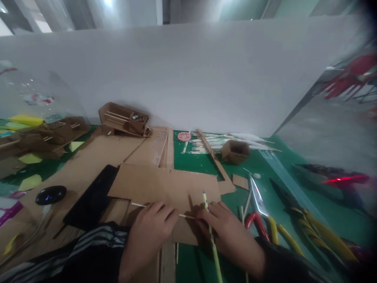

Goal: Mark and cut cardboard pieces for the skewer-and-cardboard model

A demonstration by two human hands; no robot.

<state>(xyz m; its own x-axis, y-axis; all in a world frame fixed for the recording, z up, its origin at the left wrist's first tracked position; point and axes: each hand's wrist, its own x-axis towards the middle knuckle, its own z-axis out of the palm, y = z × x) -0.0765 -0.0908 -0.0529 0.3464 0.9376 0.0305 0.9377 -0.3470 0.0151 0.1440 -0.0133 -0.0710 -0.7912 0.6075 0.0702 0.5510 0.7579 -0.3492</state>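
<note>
Pale and thin, a wooden stick [186, 216] lies crosswise over a cardboard piece [165, 181]. My left hand [154, 223] is closed over the stick, whose left end pokes out past the knuckles. Against the stick's right end rest the fingertips of my right hand [226, 226]. This hand also carries a patterned yellow-green pen [214, 247] between its fingers, dark tip pointing away from me. The fingertips of both hands are partly hidden. More cardboard extends beneath and behind the piece.
Left are a black phone [92, 198], a black oval device [51, 195] with a cable, and cardboard models [125, 120]. Right are red-handled scissors [257, 204], yellow-handled pliers [306, 220] and a glue gun [344, 182]. Bundled sticks [206, 143] and a cardboard box [235, 151] stand behind.
</note>
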